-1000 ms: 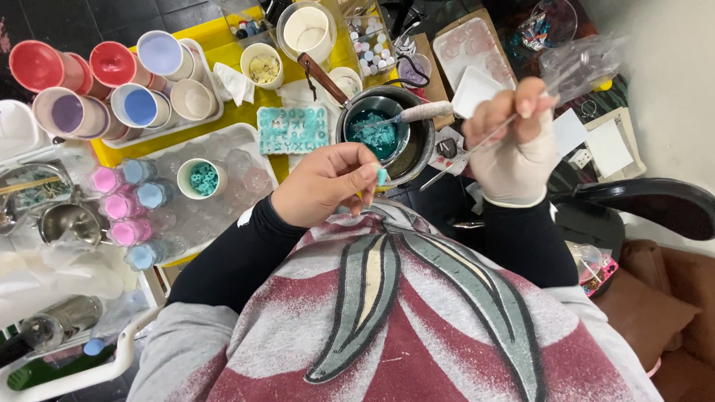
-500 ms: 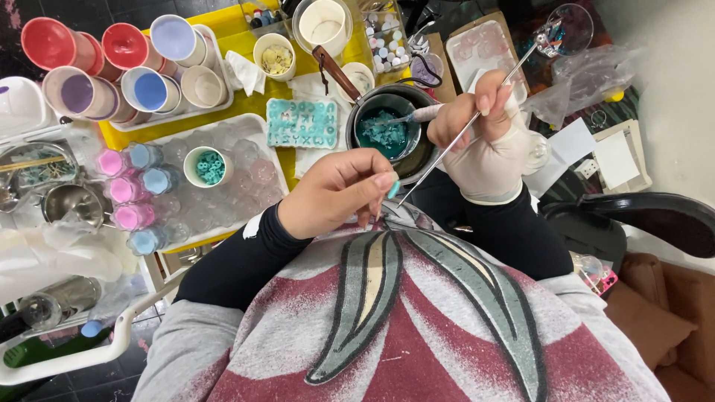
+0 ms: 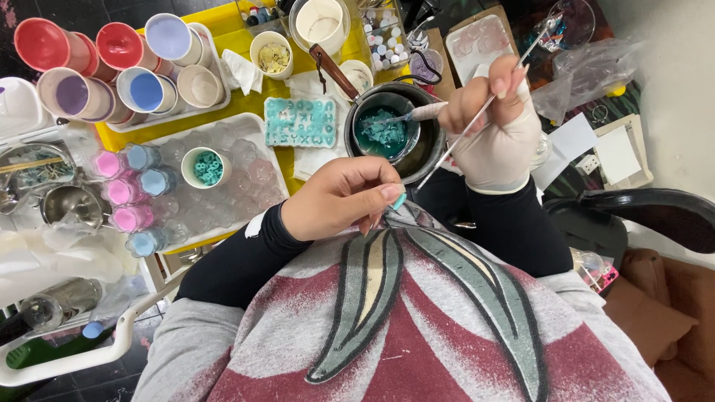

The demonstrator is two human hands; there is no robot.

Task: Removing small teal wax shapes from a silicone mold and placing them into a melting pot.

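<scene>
Cluttered craft table, small teal piece pinched by left hand

- The person is wearing a long-sleeved black undershirt; both sleeves are reaching down to the wrists.
- Over it is showing a grey top with a speckled dark red print and two grey, dark-outlined leaf shapes, one with a cream centre.
- The left hand is going bare; its nails are showing long and pale.
- The right hand is wearing a thin, whitish, translucent glove ending at the wrist.
</scene>
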